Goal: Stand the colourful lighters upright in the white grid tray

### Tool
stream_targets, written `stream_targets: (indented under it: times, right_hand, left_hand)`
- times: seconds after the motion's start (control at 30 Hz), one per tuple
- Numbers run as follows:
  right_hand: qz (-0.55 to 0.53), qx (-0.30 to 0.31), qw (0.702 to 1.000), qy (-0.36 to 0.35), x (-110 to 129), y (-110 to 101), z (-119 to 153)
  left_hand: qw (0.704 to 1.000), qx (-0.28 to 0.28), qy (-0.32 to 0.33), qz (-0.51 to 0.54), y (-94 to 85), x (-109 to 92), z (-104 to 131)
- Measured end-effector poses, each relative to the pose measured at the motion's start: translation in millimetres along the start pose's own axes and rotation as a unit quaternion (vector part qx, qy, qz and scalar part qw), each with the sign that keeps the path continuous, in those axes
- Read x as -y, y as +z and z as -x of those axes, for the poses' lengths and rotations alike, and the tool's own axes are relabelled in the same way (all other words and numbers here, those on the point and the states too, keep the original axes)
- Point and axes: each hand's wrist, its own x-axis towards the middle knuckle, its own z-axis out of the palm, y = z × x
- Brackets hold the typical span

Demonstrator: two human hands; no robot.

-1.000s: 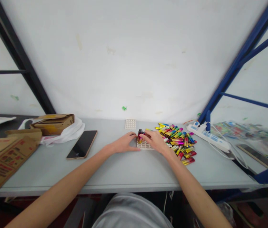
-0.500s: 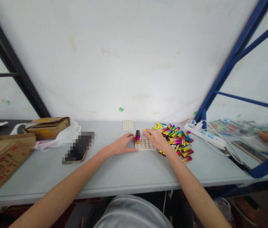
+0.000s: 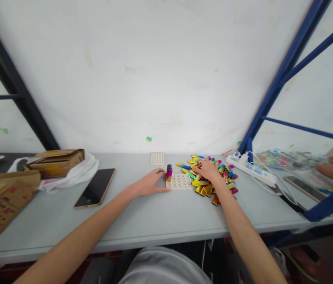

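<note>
A: What's new?

B: Right grip (image 3: 208,169) has left the tray (image 3: 181,182) and is now over the pile of lighters (image 3: 206,190). So the upright lighter (image 3: 169,173) stands without it, just right of the left grip's (image 3: 150,184) fingertips. Touching or not, can't tell.

A: Looks?

B: Black top, shiny purple fading to gold at the base. At the tray's left end. Can't tell if a second one hides behind it.

A: Grip states?

B: Left: thumb and fingers spread wide at the tray's left end, nothing visibly clasped. Right: fingers part-curled down onto the pile; can't tell if it has hold of one.

A: Tray, pile?

B: Tray's pale, gridded, between the grips. Pile's under and around right grip: jumbled, metallic gold, green, blue, red.

A: Further out?

B: Second tray (image 3: 157,158) beyond left grip, phone (image 3: 95,188) left of it, power strip (image 3: 253,170) right of right grip. All on the tabletop (image 3: 142,221).
</note>
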Motion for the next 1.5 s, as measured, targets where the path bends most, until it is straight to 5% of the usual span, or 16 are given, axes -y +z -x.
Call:
stream_targets:
  times: [0.13,0.27,0.47,0.83,1.17,1.33,1.5]
  right_hand:
    - [-0.011,-0.019,0.999,0.023,6,-5,0]
    - [-0.104,-0.098,0.989,-0.037,8,-10,3]
    - [-0.324,-0.153,0.917,-0.177,24,-6,3]
    - [-0.614,-0.002,0.781,-0.113,62,-7,16]
    - [-0.537,0.051,0.835,-0.110,76,-3,23]
    - [-0.435,-0.001,0.892,-0.126,78,0,25]
    - [-0.392,-0.056,0.909,-0.128,84,-4,27]
  left_hand:
    - [1.000,-0.002,0.004,0.000,0.8,1,-1]
    - [1.000,-0.002,0.002,-0.004,1.0,2,-1]
    - [1.000,-0.008,0.007,-0.003,1.7,2,-1]
    - [1.000,-0.008,0.010,0.015,0.8,0,0]
    - [1.000,0.000,0.008,0.011,1.5,2,1]
    - [1.000,-0.003,0.010,0.009,1.3,2,1]
    - [1.000,-0.005,0.014,0.014,1.1,1,1]
